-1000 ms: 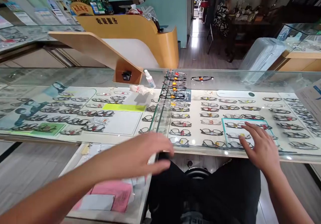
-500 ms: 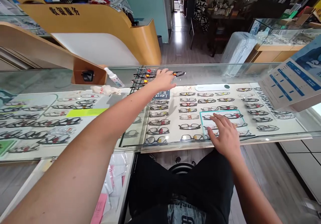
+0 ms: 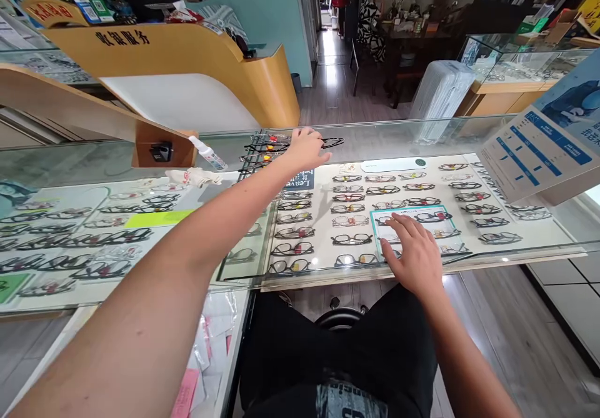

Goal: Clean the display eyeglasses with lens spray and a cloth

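My left hand (image 3: 305, 149) reaches to the far side of the glass counter, its fingers bent over a pair of dark eyeglasses (image 3: 333, 143). One lens sticks out to the right of the hand, and the rest is hidden behind it. Just left of this hand, several eyeglasses (image 3: 266, 147) with red and orange stickers lie in a column on the glass. With fingers spread, my right hand (image 3: 415, 257) rests on the counter's near part, above a teal-edged card (image 3: 375, 224) and eyeglasses (image 3: 434, 217) displayed under the glass. Nothing is in it.
Rows of eyeglasses (image 3: 352, 239) lie inside the glass counter (image 3: 389, 132). A white spray bottle (image 3: 209, 154) and a crumpled cloth (image 3: 193, 178) are at the left. A printed display board (image 3: 534, 155) leans at the right. An open drawer (image 3: 215, 343) holds packets beside my legs.
The camera view has tilted up slightly. Both hands keep nearly the same places on the counter, and the eyeglasses at my left hand look almost unmoved.
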`<state>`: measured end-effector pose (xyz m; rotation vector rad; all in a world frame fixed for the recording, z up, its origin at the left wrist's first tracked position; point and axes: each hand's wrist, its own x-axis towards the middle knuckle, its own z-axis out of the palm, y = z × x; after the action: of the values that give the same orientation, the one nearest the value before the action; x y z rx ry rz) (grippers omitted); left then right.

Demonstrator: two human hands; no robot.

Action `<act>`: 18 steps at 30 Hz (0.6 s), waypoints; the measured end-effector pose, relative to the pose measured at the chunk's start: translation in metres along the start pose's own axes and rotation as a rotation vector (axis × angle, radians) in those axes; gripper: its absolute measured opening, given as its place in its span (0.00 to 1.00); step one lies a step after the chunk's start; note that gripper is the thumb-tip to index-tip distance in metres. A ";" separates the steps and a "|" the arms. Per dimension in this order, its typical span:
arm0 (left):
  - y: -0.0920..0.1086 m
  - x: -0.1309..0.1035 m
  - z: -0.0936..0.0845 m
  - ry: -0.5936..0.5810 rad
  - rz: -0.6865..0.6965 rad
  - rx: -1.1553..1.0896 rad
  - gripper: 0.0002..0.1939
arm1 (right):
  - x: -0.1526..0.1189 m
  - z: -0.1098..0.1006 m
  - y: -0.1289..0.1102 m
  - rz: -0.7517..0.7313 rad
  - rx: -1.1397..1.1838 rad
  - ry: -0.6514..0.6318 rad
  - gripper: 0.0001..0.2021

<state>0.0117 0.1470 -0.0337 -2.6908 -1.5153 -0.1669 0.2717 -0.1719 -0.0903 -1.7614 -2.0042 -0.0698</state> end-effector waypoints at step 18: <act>-0.022 -0.433 -0.133 -0.612 -0.124 -0.517 0.13 | 0.000 -0.005 0.007 0.008 -0.068 0.000 0.25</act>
<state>-0.2391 -0.2215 0.0471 -3.2458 -2.0341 0.3466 0.2799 -0.1729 -0.0876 -1.8108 -2.0173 -0.1371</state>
